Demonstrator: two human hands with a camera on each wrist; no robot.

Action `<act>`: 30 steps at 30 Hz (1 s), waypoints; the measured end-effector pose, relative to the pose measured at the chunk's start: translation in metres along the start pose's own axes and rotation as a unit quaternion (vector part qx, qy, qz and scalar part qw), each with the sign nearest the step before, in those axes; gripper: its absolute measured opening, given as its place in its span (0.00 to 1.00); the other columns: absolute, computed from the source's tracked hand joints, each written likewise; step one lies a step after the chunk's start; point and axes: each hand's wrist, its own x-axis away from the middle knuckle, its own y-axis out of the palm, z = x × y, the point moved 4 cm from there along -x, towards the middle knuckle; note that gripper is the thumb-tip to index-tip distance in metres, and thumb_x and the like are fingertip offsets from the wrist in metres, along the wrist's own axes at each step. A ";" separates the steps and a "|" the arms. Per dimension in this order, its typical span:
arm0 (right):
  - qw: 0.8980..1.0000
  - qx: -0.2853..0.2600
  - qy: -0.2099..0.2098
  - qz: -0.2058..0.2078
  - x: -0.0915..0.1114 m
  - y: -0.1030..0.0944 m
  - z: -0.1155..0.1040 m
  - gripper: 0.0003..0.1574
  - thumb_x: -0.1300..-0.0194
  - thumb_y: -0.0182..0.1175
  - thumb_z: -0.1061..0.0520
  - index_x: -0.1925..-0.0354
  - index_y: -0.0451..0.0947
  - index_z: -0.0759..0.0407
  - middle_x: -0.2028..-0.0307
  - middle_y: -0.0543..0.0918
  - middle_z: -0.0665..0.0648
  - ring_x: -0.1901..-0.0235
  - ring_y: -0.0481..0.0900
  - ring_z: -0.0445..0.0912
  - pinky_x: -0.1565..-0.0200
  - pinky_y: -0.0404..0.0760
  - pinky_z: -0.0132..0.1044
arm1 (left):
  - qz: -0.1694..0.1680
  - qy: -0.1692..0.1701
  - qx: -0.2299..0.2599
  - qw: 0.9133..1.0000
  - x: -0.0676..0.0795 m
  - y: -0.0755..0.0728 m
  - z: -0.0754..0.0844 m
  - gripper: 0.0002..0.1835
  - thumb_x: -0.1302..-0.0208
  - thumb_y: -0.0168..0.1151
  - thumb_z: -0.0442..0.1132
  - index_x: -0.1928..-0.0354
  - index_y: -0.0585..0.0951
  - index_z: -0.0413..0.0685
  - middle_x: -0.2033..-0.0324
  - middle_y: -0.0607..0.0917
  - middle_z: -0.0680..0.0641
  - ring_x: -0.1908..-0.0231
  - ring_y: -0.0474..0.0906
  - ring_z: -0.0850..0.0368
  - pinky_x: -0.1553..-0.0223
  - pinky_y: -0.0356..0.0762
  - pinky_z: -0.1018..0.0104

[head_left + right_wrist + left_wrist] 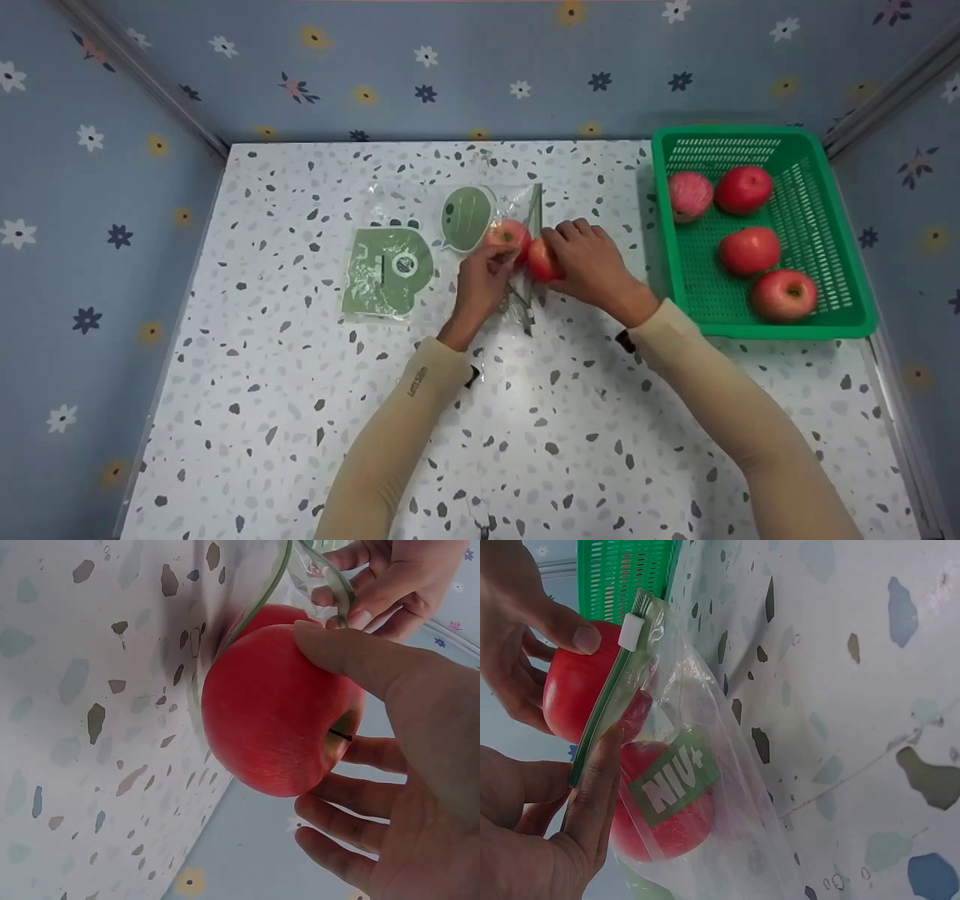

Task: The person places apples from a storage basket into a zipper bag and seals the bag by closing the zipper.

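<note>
A clear zip bag (386,274) with green printing lies flat on the speckled table, its mouth toward the right. My left hand (480,283) pinches the green zip edge of the mouth between thumb and fingers. One red apple (508,231) sits inside the bag, behind a green label (673,778) in the left wrist view. With thumb and fingers, my right hand (596,262) grips another red apple (274,712) right at the parted mouth. The zip edge overlaps part of this apple in the left wrist view. A white slider (631,631) sits near one end of the zip.
To the right stands a green plastic basket (772,331) with several red apples (784,295) in it. Flower-patterned panels (465,75) close off the back and both sides of the table (300,420).
</note>
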 end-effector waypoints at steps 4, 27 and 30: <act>1.000 -0.003 0.005 0.001 -0.002 0.003 0.001 0.48 0.41 0.79 0.43 0.31 0.73 0.65 0.42 0.81 0.67 0.41 0.76 0.62 0.39 0.79 0.57 | -0.001 -0.006 -0.004 1.000 0.000 0.000 -0.001 0.14 0.29 0.64 0.26 0.44 0.86 0.35 0.53 0.90 0.39 0.62 0.84 0.48 0.60 0.82 0.62; 0.996 -0.073 0.041 0.031 -0.013 0.027 -0.007 0.47 0.40 0.79 0.46 0.32 0.72 0.67 0.40 0.81 0.66 0.41 0.75 0.61 0.39 0.78 0.54 | 0.002 0.001 0.018 1.000 0.001 -0.001 0.006 0.13 0.30 0.60 0.25 0.47 0.87 0.33 0.55 0.88 0.38 0.60 0.82 0.48 0.56 0.80 0.61; 0.994 -0.089 0.047 0.041 -0.015 0.029 -0.006 0.46 0.41 0.79 0.49 0.32 0.72 0.67 0.39 0.81 0.66 0.40 0.75 0.61 0.38 0.78 0.54 | -0.002 -0.001 0.019 1.000 0.001 -0.001 0.006 0.13 0.29 0.61 0.26 0.46 0.86 0.33 0.53 0.89 0.38 0.58 0.83 0.47 0.54 0.81 0.59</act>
